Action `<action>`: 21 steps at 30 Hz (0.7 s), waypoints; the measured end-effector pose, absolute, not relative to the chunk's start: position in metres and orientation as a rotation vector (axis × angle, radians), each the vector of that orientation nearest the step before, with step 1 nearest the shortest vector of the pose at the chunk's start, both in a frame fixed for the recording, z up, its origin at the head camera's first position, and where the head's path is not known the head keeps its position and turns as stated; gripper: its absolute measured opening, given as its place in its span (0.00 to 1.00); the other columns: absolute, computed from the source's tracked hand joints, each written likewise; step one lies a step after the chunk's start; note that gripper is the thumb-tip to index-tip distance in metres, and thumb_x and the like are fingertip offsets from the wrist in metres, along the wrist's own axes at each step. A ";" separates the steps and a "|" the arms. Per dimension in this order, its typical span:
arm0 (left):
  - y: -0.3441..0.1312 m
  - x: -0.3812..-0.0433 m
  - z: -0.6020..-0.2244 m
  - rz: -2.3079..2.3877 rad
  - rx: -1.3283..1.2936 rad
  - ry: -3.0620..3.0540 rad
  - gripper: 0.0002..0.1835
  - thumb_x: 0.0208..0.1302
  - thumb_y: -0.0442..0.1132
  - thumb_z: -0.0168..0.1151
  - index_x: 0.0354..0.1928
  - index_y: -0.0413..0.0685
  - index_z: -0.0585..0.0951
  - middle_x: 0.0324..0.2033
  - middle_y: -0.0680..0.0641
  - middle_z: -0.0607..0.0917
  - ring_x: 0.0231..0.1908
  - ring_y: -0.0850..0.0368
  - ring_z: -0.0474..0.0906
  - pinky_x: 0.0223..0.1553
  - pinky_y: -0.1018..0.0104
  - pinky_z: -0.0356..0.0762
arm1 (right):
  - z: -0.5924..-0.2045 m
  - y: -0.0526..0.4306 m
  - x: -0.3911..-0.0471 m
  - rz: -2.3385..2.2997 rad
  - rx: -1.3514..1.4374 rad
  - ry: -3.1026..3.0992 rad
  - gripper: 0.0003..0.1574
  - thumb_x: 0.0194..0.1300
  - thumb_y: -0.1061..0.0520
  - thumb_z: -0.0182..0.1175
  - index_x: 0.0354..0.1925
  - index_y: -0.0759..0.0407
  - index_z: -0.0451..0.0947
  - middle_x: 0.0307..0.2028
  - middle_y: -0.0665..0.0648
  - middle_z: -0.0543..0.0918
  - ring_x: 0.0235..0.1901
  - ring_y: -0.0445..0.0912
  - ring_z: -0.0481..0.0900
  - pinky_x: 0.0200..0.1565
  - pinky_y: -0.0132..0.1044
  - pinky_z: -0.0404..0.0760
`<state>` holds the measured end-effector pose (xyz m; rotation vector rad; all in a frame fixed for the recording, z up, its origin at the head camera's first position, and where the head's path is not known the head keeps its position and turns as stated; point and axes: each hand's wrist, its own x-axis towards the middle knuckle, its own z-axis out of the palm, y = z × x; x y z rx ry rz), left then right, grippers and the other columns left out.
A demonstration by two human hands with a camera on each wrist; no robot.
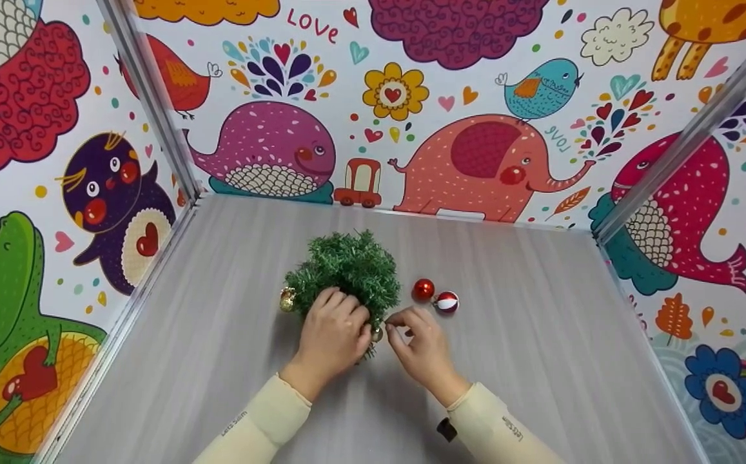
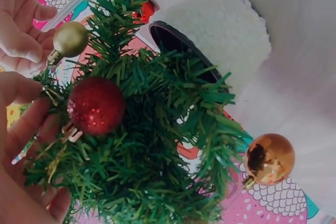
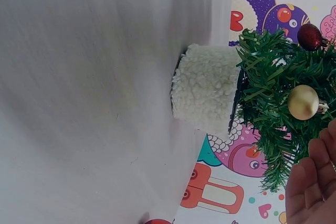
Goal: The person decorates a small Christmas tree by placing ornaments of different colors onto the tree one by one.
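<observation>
A small green artificial Christmas tree [image 1: 353,258] stands in a white fleecy pot [image 3: 207,87]. My left hand [image 1: 337,328] reaches over its near side, fingers curled among the branches and holding them. My right hand [image 1: 425,348] is at the tree's right, thumb and forefinger together beside a matte gold bauble [image 3: 303,102]. They seem to pinch its thin gold string; the fingertips are partly hidden. A glittery red bauble [image 2: 96,106] hangs close to the left fingers. On the tree's left side hangs a shiny gold bauble [image 2: 270,159].
On the grey tabletop [image 1: 527,361], right of the tree, lie a shiny red bauble [image 1: 423,289] and a red-and-white bauble [image 1: 446,302]. Printed cartoon panels [image 1: 476,174] with metal corner strips wall in the table at the back and sides.
</observation>
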<state>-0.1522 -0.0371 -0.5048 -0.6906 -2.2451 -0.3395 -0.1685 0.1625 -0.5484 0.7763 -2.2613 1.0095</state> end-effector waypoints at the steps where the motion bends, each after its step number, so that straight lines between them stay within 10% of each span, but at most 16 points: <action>1: -0.037 -0.152 -0.504 -0.343 -0.691 -2.247 0.06 0.46 0.40 0.70 0.23 0.49 0.82 0.26 0.50 0.81 0.34 0.48 0.79 0.55 0.51 0.73 | -0.549 0.163 -0.169 1.009 0.779 -2.257 0.09 0.60 0.64 0.66 0.34 0.49 0.82 0.34 0.42 0.80 0.36 0.39 0.77 0.30 0.32 0.79; 21: -0.061 -0.144 -0.509 -0.363 -0.558 -2.273 0.32 0.43 0.53 0.73 0.50 0.43 0.81 0.54 0.40 0.80 0.52 0.42 0.77 0.56 0.49 0.73 | -0.556 0.172 -0.169 1.004 0.751 -2.308 0.08 0.59 0.63 0.67 0.34 0.50 0.82 0.34 0.43 0.80 0.37 0.39 0.78 0.30 0.36 0.81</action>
